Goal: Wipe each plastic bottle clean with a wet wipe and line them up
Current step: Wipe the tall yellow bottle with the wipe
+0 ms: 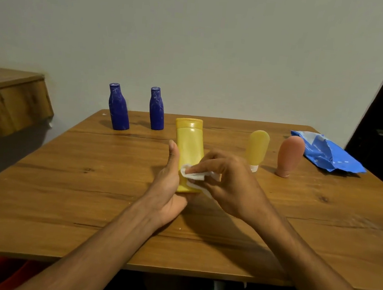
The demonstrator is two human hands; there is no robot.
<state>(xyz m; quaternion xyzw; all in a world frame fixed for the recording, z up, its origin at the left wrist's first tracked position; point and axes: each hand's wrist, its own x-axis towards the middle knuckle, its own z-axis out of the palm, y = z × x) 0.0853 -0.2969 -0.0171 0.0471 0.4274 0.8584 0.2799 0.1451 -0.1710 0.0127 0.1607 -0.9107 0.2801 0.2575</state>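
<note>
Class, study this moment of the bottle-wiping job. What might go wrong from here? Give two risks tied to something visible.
The left hand holds the yellow bottle low down while the right hand rubs it with the wipe; the bottle may slip or tip. The small yellow tube and the pink tube stand on narrow ends near that hand; a bump might topple them.

The table (63, 202) is brown wood with dark grain and knots, smooth and a little shiny. The big yellow bottle (189, 142) is smooth plastic with a soft shine, and the wet wipe (194, 175) on it is soft, crumpled white cloth. The left blue bottle (118, 107) and right blue bottle (157, 108) at the back are plastic with white scuffs, and the blue pack (327, 153) at the right is shiny, crinkly plastic.
</note>
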